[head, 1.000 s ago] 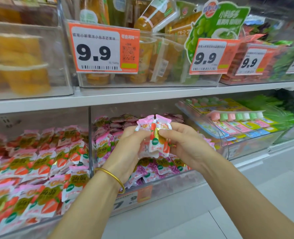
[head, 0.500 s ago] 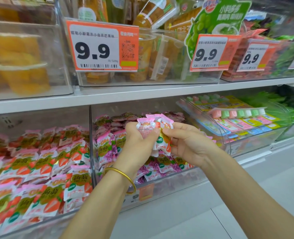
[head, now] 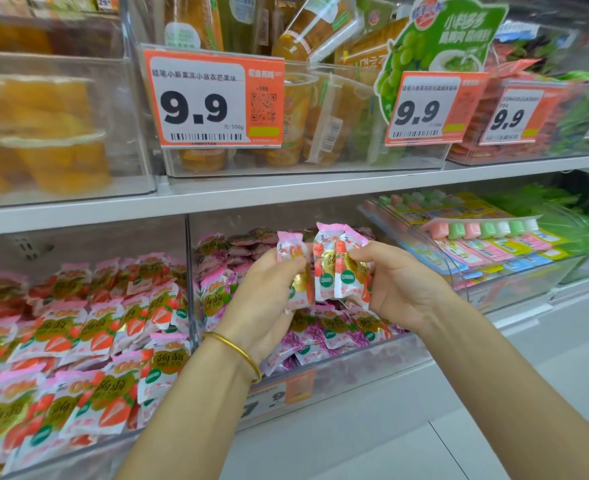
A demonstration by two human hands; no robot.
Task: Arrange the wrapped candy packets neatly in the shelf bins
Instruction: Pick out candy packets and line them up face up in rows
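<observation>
A: What is nearest to us?

B: Two bare forearms come up from below. The left wrist wears a gold bangle (head: 237, 351).

A: And the hands?

B: The left hand (head: 265, 299) curls its fingers round one pink-and-white candy packet (head: 290, 247), held upright. The right hand (head: 400, 289) pinches two more packets (head: 340, 271) side by side between thumb and fingers, with the palm turned to the camera. Both groups are just beside each other, in the air in front of the middle bin (head: 372, 362).

A: What lies in that bin?

B: Purple-printed packets (head: 320, 327), loosely heaped. The left bin (head: 95, 242) holds red-printed packets (head: 89, 337) in overlapping rows. To the right, a tilted clear bin (head: 455, 271) carries coloured strips (head: 483, 230).

A: And farther back?

B: A white shelf board (head: 286, 192). Above it stand clear bins with orange jelly cups (head: 61, 161) and orange price tags (head: 213, 98) that read 9.9.
</observation>
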